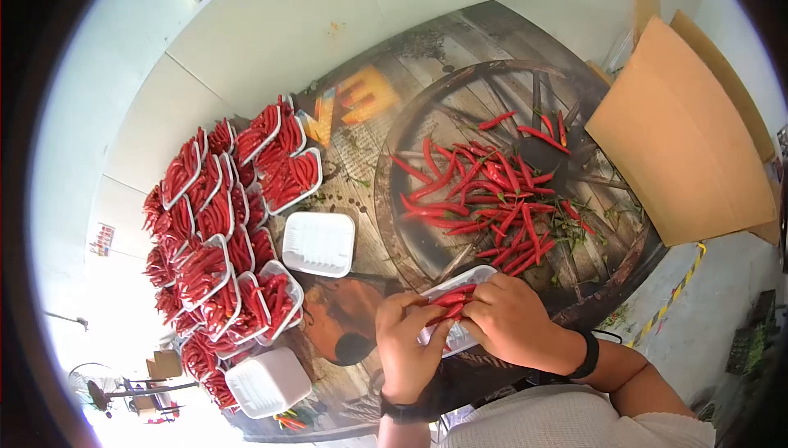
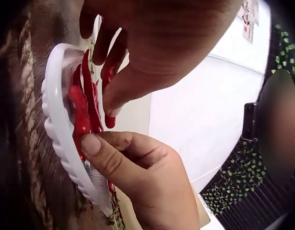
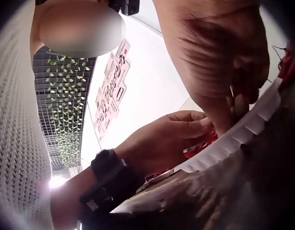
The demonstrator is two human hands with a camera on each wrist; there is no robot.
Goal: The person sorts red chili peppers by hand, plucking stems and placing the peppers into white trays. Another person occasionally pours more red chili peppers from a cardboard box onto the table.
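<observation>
A white plastic tray with a ribbed rim sits at the near side of the table, several red chili peppers lying lengthwise in it. My left hand is over the tray's left part; in the left wrist view its thumb and fingers pinch one red chili pepper just above the others. From the right, my right hand reaches in, its thumb and forefinger pinching peppers inside the tray. Both hands hide part of the tray in the head view.
Loose red chilies with green stems lie heaped beyond the hands on the printed tabletop. Trays filled with chilies crowd the left side. A bare white tray and a tray stack stand nearby. A cardboard box is at right.
</observation>
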